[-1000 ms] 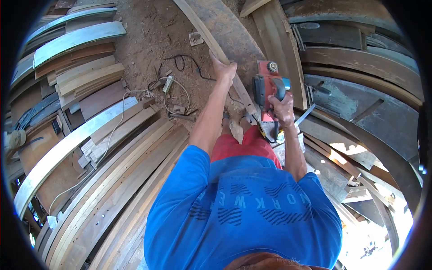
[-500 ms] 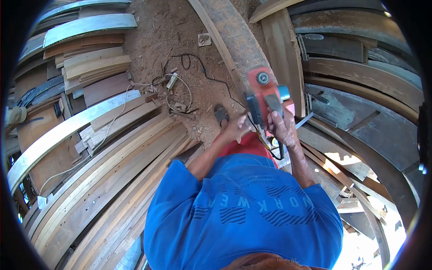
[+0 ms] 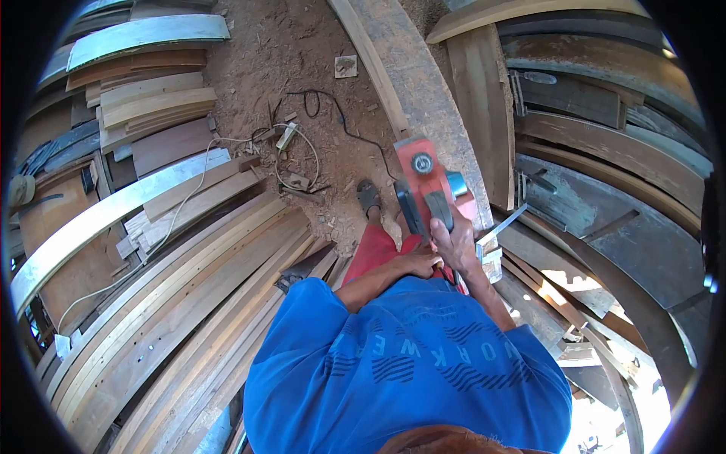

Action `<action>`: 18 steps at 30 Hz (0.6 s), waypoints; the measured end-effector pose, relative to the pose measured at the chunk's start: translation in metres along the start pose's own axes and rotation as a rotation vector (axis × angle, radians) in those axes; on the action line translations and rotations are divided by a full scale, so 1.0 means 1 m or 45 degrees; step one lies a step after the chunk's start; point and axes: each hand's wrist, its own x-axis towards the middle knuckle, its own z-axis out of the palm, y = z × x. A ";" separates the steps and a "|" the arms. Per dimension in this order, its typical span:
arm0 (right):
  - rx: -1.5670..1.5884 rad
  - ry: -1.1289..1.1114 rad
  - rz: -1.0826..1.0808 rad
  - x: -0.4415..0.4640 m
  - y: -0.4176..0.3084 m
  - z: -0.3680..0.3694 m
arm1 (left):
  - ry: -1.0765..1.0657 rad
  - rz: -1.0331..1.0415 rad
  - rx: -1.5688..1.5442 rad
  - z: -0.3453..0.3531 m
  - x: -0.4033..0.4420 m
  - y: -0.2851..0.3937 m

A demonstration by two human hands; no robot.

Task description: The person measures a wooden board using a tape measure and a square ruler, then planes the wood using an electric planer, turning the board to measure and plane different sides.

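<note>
A red electric hand planer (image 3: 427,168) with a dark handle and a round knob sits over the near end of a narrow wooden strip (image 3: 376,69). My right hand (image 3: 457,248) is wrapped round the planer's rear handle. Close to my waist, just behind the planer, my left hand (image 3: 418,264) has its fingers curled in. What those fingers hold, if anything, is hidden. Beneath the strip lies a long worn plank (image 3: 427,72) used as a bench. A black cord (image 3: 345,121) runs over the ground toward the planer.
Stacked boards (image 3: 189,284) fill the left side, with a curved pale board (image 3: 113,216) among them. More timber (image 3: 597,125) is piled at right. On the dirt floor lie a power strip (image 3: 286,136) and a small wooden square (image 3: 345,66). A sandalled foot (image 3: 368,195) stands nearby.
The planer has come down and left onto the strip, tilting less, in my right hand. My left hand has moved from open beside the planer to curled near my waist.
</note>
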 end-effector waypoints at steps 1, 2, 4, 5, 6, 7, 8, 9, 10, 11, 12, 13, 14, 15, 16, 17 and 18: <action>-0.009 0.004 0.003 0.012 -0.005 0.003 | 0.008 -0.050 0.018 0.003 0.002 -0.011; -0.018 0.004 0.002 0.024 -0.009 0.006 | 0.019 -0.104 0.037 0.006 0.004 -0.023; -0.005 0.009 0.026 0.045 -0.019 0.012 | 0.235 -0.049 0.054 -0.007 -0.008 -0.037; -0.012 0.010 0.046 0.058 -0.025 0.014 | 0.257 -0.098 0.039 -0.020 -0.017 -0.041; -0.020 0.012 0.067 0.069 -0.030 0.016 | 0.277 -0.146 0.023 -0.030 -0.024 -0.044; -0.033 0.050 0.026 0.080 -0.032 0.020 | 0.476 -0.156 0.042 -0.029 -0.030 -0.058; -0.017 0.052 0.015 0.091 -0.036 0.023 | 0.473 -0.206 0.056 -0.029 -0.034 -0.073; 0.000 0.056 0.005 0.102 -0.040 0.026 | 0.467 -0.255 0.071 -0.037 -0.042 -0.082; 0.017 0.062 -0.006 0.112 -0.045 0.028 | 0.462 -0.302 0.088 -0.045 -0.048 -0.091; 0.020 0.079 -0.041 0.122 -0.052 0.031 | 0.473 -0.308 0.077 -0.053 -0.056 -0.099; 0.040 0.086 -0.060 0.132 -0.057 0.033 | 0.445 -0.343 0.107 -0.066 -0.063 -0.103; 0.058 0.089 -0.075 0.142 -0.061 0.036 | 0.417 -0.380 0.133 -0.077 -0.070 -0.105; 0.074 0.086 -0.090 0.151 -0.066 0.038 | 0.393 -0.421 0.154 -0.087 -0.077 -0.107; 0.056 0.091 -0.109 0.159 -0.071 0.041 | 0.366 -0.486 0.138 -0.094 -0.084 -0.111; 0.041 0.096 -0.130 0.168 -0.076 0.044 | 0.341 -0.551 0.124 -0.101 -0.091 -0.117; 0.026 0.103 -0.155 0.178 -0.080 0.046 | 0.317 -0.617 0.113 -0.110 -0.096 -0.123; 0.013 0.111 -0.177 0.187 -0.084 0.048 | 0.323 -0.617 0.118 -0.119 -0.098 -0.128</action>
